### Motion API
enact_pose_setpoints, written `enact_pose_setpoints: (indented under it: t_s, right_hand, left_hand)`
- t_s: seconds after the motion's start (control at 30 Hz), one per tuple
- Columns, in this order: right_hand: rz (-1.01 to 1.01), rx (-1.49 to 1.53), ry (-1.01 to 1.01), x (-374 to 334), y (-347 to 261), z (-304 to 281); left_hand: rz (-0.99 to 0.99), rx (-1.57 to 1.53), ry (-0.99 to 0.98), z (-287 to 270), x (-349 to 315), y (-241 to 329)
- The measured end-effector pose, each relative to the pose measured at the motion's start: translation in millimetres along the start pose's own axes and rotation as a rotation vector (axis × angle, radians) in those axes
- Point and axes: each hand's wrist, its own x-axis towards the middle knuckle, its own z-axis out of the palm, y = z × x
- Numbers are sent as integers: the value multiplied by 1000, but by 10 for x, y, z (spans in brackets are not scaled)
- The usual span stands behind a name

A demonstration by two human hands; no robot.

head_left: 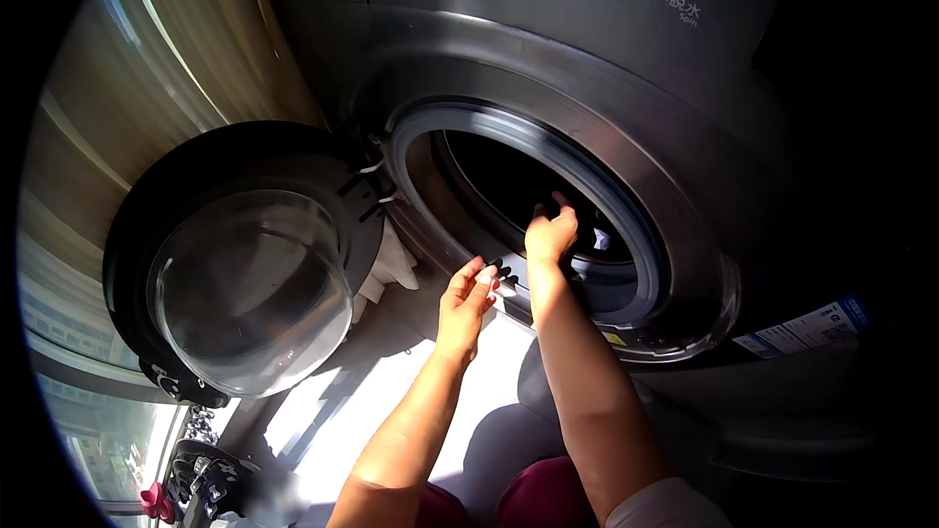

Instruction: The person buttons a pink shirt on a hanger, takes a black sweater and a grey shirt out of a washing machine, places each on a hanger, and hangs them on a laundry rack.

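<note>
A grey front-loading washing machine (626,88) stands in front of me with its door swung out to the left. My right hand (552,232) reaches through the round opening toward the dark drum (494,166), fingers apart and nothing visible in them. Just outside the lower left of the opening, my left hand (468,305) is raised with loosely bent fingers, and I see nothing held in it. Dark finger shadows fall on the rim beside it. A small pale patch (602,239) shows inside the drum, too dim to name. The grey rubber seal (611,186) rings the opening.
The round door (127,264) with its clear glass bowl (254,293) fills the left side, by a pale curtain (166,59). White cloth (393,262) hangs behind the door. Dark shoe-like items (210,479) and a pink object (155,502) lie at lower left. Sunlight falls on the floor (342,411).
</note>
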Motion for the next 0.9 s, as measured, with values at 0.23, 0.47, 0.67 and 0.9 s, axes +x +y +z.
enact_pose_setpoints:
  t_s: [0.23,0.47,0.67,0.9]
  right_hand:
    - [282,852,-546,-871,-580,-948]
    - [383,1022,-979,-1028,109,-1517]
    - [935,1297,-907,-1051,10,-1388]
    - [839,1166,-842,-955,-656,-934]
  left_hand:
    - [-290,-538,-285,232,475,346]
    - [-365,-387,-195,240,400,365]
    - [-199,-327,-345,-403,-520,516]
    - [-71,-330,-253,-929,-874,779]
